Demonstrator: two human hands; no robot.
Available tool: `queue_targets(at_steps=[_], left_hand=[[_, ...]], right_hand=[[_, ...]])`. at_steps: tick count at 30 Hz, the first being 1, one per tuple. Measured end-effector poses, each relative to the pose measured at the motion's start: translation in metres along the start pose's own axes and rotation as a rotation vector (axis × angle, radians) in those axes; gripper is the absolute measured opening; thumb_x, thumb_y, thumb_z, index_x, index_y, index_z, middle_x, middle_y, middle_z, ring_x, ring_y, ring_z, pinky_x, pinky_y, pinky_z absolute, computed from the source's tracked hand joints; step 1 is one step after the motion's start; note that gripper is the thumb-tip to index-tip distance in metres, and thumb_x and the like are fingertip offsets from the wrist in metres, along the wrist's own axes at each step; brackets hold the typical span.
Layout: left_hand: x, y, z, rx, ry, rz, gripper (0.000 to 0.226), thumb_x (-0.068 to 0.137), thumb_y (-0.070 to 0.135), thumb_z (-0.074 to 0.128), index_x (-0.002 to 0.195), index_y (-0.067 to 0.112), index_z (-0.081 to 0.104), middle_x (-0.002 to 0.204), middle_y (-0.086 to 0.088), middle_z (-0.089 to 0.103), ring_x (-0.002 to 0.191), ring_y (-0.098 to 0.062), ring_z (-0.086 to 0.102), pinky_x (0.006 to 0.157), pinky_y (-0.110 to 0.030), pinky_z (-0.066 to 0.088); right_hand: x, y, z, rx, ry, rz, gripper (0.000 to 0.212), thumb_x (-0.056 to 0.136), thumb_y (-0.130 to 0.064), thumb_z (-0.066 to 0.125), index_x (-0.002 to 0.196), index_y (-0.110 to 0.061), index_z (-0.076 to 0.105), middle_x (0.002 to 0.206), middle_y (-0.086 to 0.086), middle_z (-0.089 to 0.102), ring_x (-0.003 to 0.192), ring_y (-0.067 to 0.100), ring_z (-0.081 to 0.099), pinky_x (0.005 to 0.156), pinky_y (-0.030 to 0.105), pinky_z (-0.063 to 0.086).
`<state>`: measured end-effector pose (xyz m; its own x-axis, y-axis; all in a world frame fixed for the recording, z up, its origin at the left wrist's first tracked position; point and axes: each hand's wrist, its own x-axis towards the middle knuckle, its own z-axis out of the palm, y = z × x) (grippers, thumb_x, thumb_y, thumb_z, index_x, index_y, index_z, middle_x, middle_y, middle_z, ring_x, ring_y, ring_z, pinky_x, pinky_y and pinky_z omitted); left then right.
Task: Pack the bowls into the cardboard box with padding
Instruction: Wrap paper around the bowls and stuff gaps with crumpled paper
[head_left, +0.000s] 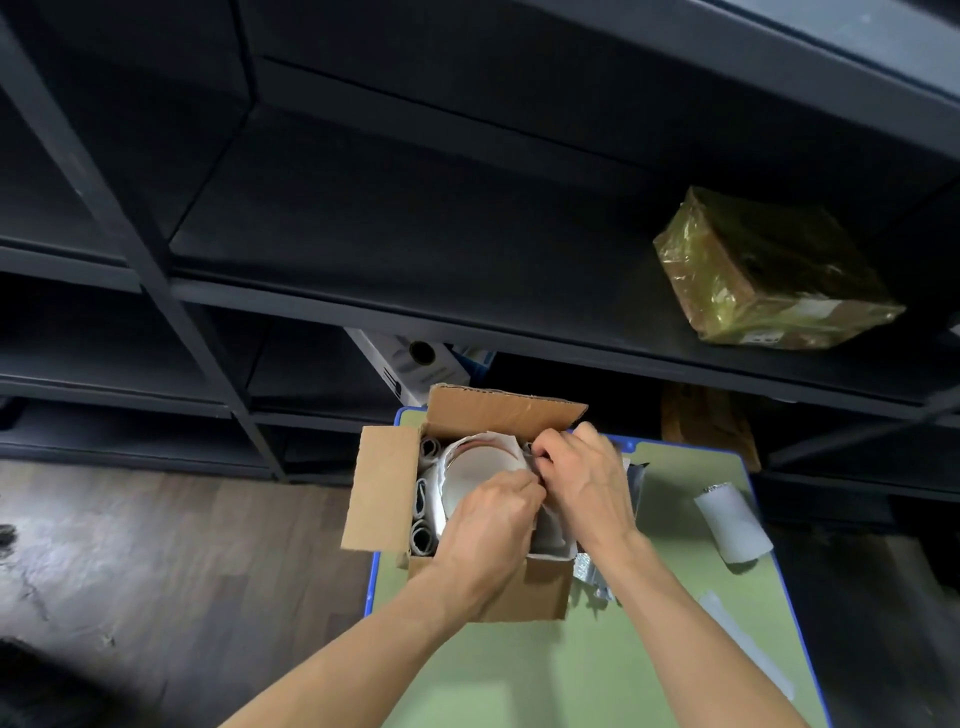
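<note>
An open cardboard box (382, 488) stands on a green table, its flaps folded outward. Inside it lies a white bowl (475, 467) wrapped in pale paper, with rolled grey padding (423, 535) tucked along the box's left wall. My left hand (491, 525) reaches into the box over the bowl's near right side, fingers pinched on the paper. My right hand (584, 478) hovers over the box's right side, fingers also pinching the paper at the bowl's rim. The two hands meet fingertip to fingertip. The lower part of the bowl is hidden by my hands.
The green table (597, 670) has a blue edge. A roll of white padding (732, 522) lies at its right, and foil-like sheets (592, 577) lie beside the box. Dark shelving stands behind, holding a plastic-wrapped parcel (769, 275) and a white box (415, 364). Wooden floor lies to the left.
</note>
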<state>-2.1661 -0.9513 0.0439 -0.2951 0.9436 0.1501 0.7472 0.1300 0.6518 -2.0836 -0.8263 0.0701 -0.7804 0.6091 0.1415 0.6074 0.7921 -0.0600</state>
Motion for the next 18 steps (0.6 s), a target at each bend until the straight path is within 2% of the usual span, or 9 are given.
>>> queue_targets(at_steps=[2,4,6,8,11,14,16,18], left_hand=[[-0.001,0.000,0.000,0.001,-0.008,0.016,0.011,0.086,0.010,0.048,0.084,0.016,0.057,0.088,0.002,0.056,0.079,-0.019,0.050,0.063,-0.041,0.048],[-0.002,0.001,0.000,0.002,-0.009,0.027,0.020,0.086,0.014,0.042,0.092,0.016,0.061,0.094,0.002,0.059,0.084,-0.019,0.053,0.065,-0.040,0.050],[-0.001,0.000,0.000,0.002,0.005,0.040,0.029,0.087,0.017,0.036,0.098,0.016,0.063,0.099,0.001,0.061,0.088,-0.020,0.056,0.068,-0.040,0.051],[0.000,-0.001,0.001,0.000,0.014,0.051,0.027,0.088,0.015,0.038,0.098,0.016,0.062,0.099,0.001,0.061,0.087,-0.021,0.057,0.069,-0.039,0.051],[0.000,-0.001,0.001,0.007,0.005,0.053,0.020,0.088,0.013,0.042,0.095,0.015,0.061,0.096,0.001,0.060,0.085,-0.021,0.056,0.068,-0.040,0.051],[0.000,-0.001,0.000,0.014,-0.007,0.052,0.019,0.088,0.015,0.041,0.094,0.015,0.059,0.095,0.000,0.059,0.084,-0.022,0.056,0.068,-0.041,0.050],[0.001,0.002,-0.003,0.016,-0.011,0.057,0.030,0.087,0.023,0.034,0.095,0.015,0.061,0.095,-0.001,0.061,0.084,-0.022,0.057,0.069,-0.041,0.051],[0.001,0.004,-0.005,0.004,-0.005,0.061,0.038,0.085,0.029,0.028,0.095,0.014,0.062,0.094,-0.002,0.062,0.084,-0.023,0.057,0.069,-0.040,0.050]], right_hand=[[-0.007,0.000,-0.008,0.019,0.043,0.004,0.009,0.088,-0.028,0.069,0.083,-0.022,0.064,0.073,-0.008,0.062,0.078,0.021,0.047,0.065,0.039,0.042],[-0.017,0.004,-0.017,0.021,0.076,-0.036,0.003,0.086,-0.018,0.072,0.085,-0.020,0.070,0.082,-0.009,0.069,0.079,0.020,0.047,0.068,0.036,0.044],[-0.024,0.006,-0.021,0.033,0.071,-0.100,0.011,0.082,-0.010,0.074,0.087,-0.020,0.076,0.093,-0.009,0.074,0.082,0.021,0.050,0.070,0.034,0.047],[-0.023,0.008,-0.019,0.032,0.048,-0.139,0.016,0.082,-0.011,0.073,0.090,-0.022,0.078,0.099,-0.010,0.075,0.084,0.019,0.050,0.071,0.033,0.049],[-0.018,0.005,-0.018,-0.019,-0.012,-0.113,0.016,0.084,-0.018,0.068,0.092,-0.029,0.078,0.101,-0.017,0.074,0.082,0.013,0.040,0.069,0.027,0.037],[-0.022,0.004,-0.019,-0.017,-0.014,-0.088,0.019,0.080,-0.017,0.075,0.094,-0.028,0.079,0.101,-0.015,0.074,0.085,0.014,0.043,0.070,0.028,0.045],[-0.027,0.003,-0.020,0.006,-0.009,-0.080,0.022,0.078,-0.016,0.077,0.097,-0.027,0.080,0.102,-0.014,0.075,0.091,0.014,0.047,0.074,0.028,0.051],[-0.029,0.002,-0.022,-0.005,-0.033,-0.068,0.022,0.077,-0.017,0.077,0.096,-0.028,0.079,0.100,-0.016,0.074,0.090,0.015,0.048,0.074,0.027,0.050]])
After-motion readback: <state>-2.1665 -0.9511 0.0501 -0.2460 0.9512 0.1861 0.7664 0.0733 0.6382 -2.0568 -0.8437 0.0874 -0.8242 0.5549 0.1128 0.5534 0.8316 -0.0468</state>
